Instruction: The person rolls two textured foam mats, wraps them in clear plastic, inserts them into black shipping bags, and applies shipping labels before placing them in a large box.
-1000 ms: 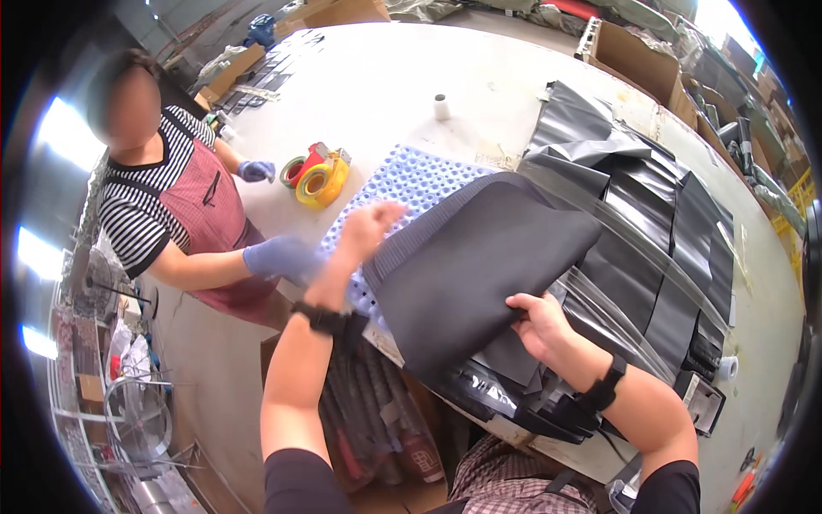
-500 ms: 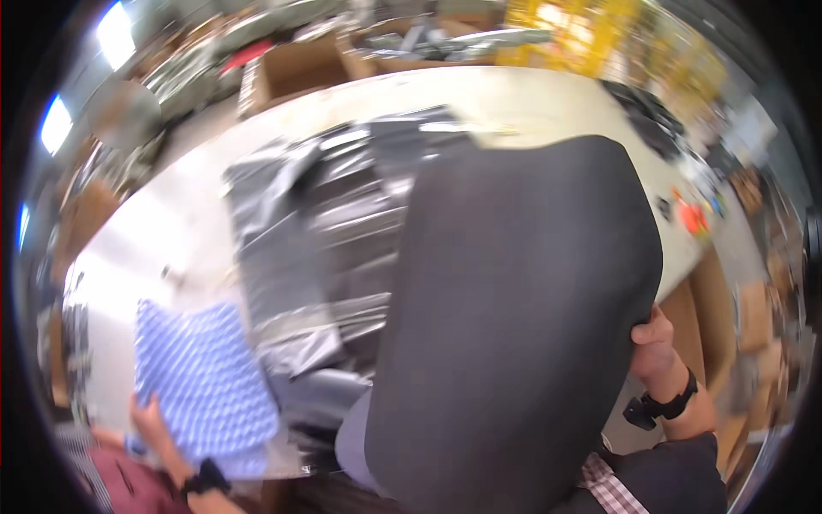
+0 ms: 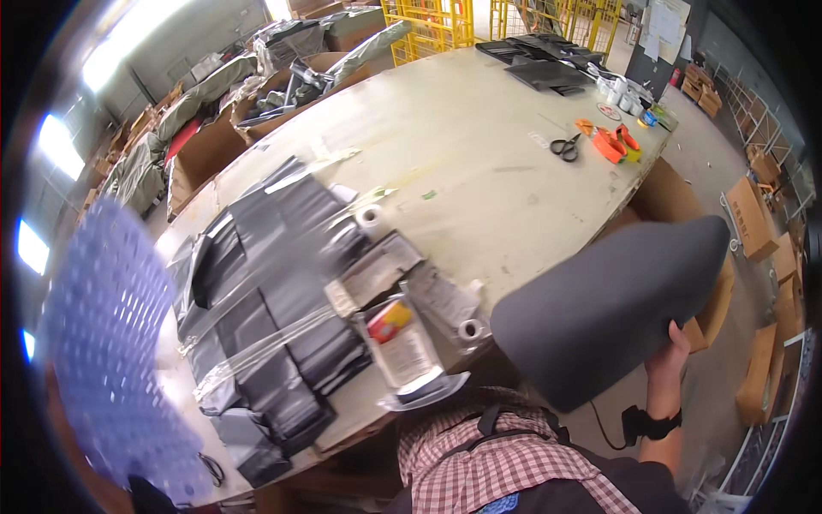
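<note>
Since the frame half a second ago, the view has swung, the blue mat (image 3: 120, 334) has come up to stand tall along the left edge, and the dark sheet (image 3: 608, 308) has gone from the middle to the lower right.

At far left, the mat is blurred and full of small holes. It looks light and bendy, probably rubbery, so a side edge seems the natural hold. The left forearm (image 3: 96, 487) shows at lower left, but I cannot tell what the left hand's fingers are doing.

Left of centre, black plastic bags (image 3: 274, 300) overlap on the bench (image 3: 462, 163), too jumbled to count; they look thin and slippery. Beside them are two white rolls, one upper (image 3: 371, 219) and one lower (image 3: 470, 330), with one red-and-yellow packet (image 3: 390, 321) between.

At upper right lies one pair of scissors (image 3: 565, 149).

At lower right, the right hand (image 3: 668, 349) is clamped on the sheet's lower edge, well apart from the mat. The sheet looks light and floppy but springy; a wide pinch should stop it sagging. There is one mat and one sheet.
</note>
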A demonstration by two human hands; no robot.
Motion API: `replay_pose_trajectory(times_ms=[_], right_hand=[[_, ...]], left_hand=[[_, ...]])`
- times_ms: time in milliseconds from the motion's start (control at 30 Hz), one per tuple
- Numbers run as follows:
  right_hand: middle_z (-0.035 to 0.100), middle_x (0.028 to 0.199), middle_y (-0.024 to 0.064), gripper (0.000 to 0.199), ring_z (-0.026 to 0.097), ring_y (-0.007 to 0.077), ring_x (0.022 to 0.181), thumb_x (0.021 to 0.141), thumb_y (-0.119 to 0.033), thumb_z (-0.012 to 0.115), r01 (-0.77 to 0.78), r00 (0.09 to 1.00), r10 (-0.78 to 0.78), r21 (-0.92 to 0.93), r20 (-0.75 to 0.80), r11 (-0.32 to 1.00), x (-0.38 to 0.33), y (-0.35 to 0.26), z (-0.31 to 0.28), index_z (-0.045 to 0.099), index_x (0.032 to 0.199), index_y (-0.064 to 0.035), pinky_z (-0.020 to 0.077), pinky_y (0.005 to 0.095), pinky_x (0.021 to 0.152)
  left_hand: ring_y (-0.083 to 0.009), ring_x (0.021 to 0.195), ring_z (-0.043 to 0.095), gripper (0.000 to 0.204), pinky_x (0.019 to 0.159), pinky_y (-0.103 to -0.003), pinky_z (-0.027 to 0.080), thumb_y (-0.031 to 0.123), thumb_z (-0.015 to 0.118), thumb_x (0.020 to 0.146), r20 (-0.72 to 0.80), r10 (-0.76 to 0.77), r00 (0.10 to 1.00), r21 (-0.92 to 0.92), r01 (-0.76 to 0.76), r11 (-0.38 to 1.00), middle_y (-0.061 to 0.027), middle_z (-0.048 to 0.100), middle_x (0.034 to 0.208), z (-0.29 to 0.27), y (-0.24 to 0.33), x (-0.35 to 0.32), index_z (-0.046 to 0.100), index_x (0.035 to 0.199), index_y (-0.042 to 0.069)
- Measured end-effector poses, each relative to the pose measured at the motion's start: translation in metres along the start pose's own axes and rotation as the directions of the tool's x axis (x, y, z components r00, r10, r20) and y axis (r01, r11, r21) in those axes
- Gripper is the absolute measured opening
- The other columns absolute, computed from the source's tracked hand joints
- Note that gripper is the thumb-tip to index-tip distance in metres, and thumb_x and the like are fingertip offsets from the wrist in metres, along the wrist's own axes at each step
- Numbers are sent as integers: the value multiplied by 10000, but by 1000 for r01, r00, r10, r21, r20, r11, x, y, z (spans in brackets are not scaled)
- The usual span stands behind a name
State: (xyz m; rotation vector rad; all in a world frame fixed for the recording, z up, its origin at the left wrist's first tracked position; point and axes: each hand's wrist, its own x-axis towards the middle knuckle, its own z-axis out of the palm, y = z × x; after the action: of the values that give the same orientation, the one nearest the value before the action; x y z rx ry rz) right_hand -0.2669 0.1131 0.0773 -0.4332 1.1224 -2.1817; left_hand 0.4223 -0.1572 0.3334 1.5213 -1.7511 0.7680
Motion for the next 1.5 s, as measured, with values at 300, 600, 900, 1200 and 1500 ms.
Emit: replay_pose_trajectory(times_ms=[300, 600, 900, 1200, 1500], right_hand=[[545, 1197, 123, 595, 547, 285, 1068, 746, -194, 633, -38, 998, 43, 92, -51, 995, 57, -88, -149, 437, 1279, -15, 431, 386, 937], [553, 1188, 124, 587, 543, 294, 1074, 755, -219, 633, 164, 973, -167, -36, -160, 986, 139, -119, -213, 446, 1271, -8, 433, 399, 937], [548, 1207, 123, 557, 543, 289, 1070, 783, -237, 606, 108, 994, -105, 77, -38, 991, 251, -161, -165, 454, 1265, -1, 419, 404, 941], [549, 1200, 105, 546, 536, 276, 1078, 789, -229, 607, -86, 996, 86, 18, 12, 996, 406, -105, -146, 457, 1264, -8, 408, 393, 952], [534, 1228, 68, 461, 503, 256, 1133, 837, -173, 623, -369, 828, 238, 172, 508, 914, 521, 17, -26, 477, 1262, -70, 386, 412, 981]], left_hand=[[-165, 772, 539, 479, 793, -280, 436, 410, 470, 936, 418, 272, 867, -218, -195, 956, -121, 590, 787, 158, 327, 134, 597, 1001, -47], [-73, 767, 509, 404, 723, -249, 437, 365, 472, 955, 517, 592, 619, -729, -44, 683, 14, 573, 776, 236, 596, 148, 613, 960, -14], [-287, 1283, 395, 764, 1068, -375, 291, 672, 377, 857, 642, 606, -469, -681, 14, 733, -119, 455, 1358, 440, 652, -5, 392, 1370, 105], [-401, 991, 573, 928, 819, -419, 491, 570, 684, 708, 899, 102, 425, -138, 56, 989, -306, 540, 1076, 487, 646, -161, 366, 1305, -65], [-340, 926, 593, 720, 829, -406, 472, 316, 751, 727, 961, -276, -23, 184, 798, 574, -212, 578, 971, 390, 672, -192, 415, 1268, -21]])
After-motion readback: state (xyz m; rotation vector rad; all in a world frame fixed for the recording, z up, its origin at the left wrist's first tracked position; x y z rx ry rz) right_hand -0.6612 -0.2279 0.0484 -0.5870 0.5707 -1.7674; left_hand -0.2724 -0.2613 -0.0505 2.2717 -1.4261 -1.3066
